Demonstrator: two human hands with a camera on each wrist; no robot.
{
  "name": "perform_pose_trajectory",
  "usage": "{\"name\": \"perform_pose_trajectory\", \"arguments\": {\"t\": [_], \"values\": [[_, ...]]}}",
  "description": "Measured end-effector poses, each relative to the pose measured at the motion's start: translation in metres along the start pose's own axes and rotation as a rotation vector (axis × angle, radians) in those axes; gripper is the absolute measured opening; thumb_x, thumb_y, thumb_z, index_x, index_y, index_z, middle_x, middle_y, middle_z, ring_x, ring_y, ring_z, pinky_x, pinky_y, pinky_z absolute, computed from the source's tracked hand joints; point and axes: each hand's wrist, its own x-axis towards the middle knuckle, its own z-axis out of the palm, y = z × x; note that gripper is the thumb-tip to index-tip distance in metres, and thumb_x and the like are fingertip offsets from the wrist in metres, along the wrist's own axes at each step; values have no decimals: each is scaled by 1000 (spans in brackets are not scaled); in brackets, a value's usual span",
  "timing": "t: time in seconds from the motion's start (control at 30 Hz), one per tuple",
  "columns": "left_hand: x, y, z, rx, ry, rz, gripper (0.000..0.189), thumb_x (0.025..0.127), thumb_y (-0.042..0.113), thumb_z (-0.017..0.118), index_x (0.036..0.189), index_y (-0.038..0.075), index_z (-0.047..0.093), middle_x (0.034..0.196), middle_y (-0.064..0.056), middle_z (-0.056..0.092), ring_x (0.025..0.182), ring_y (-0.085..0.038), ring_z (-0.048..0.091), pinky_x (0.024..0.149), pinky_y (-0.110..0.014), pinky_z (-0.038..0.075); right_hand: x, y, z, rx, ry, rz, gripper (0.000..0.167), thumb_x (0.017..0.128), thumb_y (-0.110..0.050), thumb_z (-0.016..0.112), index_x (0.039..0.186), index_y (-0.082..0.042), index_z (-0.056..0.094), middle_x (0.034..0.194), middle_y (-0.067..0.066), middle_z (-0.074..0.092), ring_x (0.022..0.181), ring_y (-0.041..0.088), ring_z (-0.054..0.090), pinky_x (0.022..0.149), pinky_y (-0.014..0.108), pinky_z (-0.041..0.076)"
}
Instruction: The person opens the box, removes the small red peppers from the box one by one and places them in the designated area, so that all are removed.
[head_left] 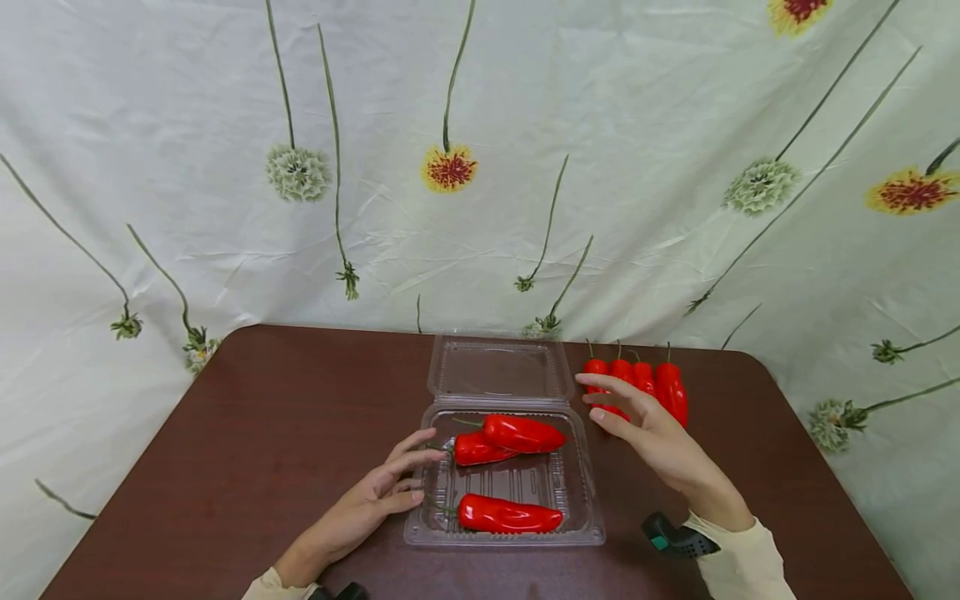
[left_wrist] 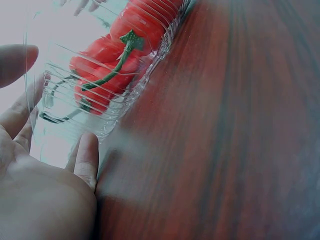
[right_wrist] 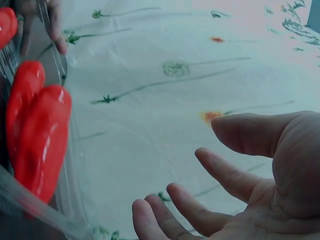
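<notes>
A clear plastic clamshell box (head_left: 502,539) lies with its lid (head_left: 501,371) folded back. Inside are three red peppers: one (head_left: 525,433) leans over another (head_left: 474,451) in the back half, and a third (head_left: 510,514) lies along the front. My left hand (head_left: 360,504) is at the box's left side, fingers spread loosely, fingertips right at the rim by the green stems (left_wrist: 112,75). Raised to the right of the box, my right hand (head_left: 663,442) has its fingers apart and holds nothing; in the head view it overlaps part of a row of peppers.
Several more red peppers (head_left: 672,392) line up at the back right of the dark brown table (head_left: 300,417), stems pointing away. Behind the table's far edge hangs a white cloth (head_left: 637,167) with a flower print.
</notes>
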Motion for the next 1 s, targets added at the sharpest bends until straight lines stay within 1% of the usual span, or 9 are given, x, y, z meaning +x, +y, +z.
{"name": "perform_pose_trajectory", "arguments": {"t": [0.07,0.17,0.27,0.37,0.5,0.6,0.73,0.83,1.0], "values": [[0,0,0,2,-1,3,48,103,2,46,150,0,39,165,-20,-1,141,3,29,104,-25,36,0,-1,7,2,-37,-14,49,101,-20,59,149,-17,46,151,13,44,135,44,43,103,51,44],[0,0,0,3,-1,-3,48,103,2,46,150,1,39,166,-19,-1,141,3,29,104,-26,36,0,-2,16,43,-102,-30,50,101,-18,58,149,-14,45,151,17,44,136,44,42,104,58,43],[1,0,0,4,2,-8,48,103,2,46,150,2,40,166,-19,-1,141,3,29,104,-26,36,0,-1,24,103,-164,-7,48,102,-16,57,149,-14,45,154,14,42,137,43,42,106,59,40],[0,1,0,9,4,-7,48,103,2,47,150,2,40,165,-20,0,141,4,29,104,-25,36,2,-1,31,169,-224,19,46,102,-15,55,148,-15,47,155,10,41,138,43,42,107,52,41],[0,1,0,9,5,-2,48,103,2,47,150,2,40,165,-21,0,141,4,29,104,-26,36,1,-2,39,265,-298,33,44,102,-14,54,146,-10,47,154,11,39,138,42,42,108,44,42],[0,0,0,12,6,-3,48,103,2,47,150,1,40,165,-20,0,141,4,28,104,-25,36,0,-2,44,313,-345,48,44,103,-14,52,146,-8,47,153,13,40,137,40,42,109,46,39],[0,0,0,14,8,-7,48,103,2,48,150,1,40,165,-20,0,140,5,28,104,-26,36,1,0,52,326,-389,68,43,104,-16,52,146,-8,48,153,13,41,137,40,41,111,49,36],[0,0,0,11,5,-11,48,103,2,47,150,1,40,165,-20,0,140,5,27,104,-26,36,1,2,59,305,-404,81,43,103,-19,54,145,-8,50,152,14,43,136,42,41,110,49,38],[1,1,0,18,9,-34,48,103,4,47,151,3,40,166,-17,0,140,6,28,105,-29,36,4,9,71,285,-430,111,42,102,-21,56,142,-8,53,149,13,45,133,42,41,106,48,42]]}}
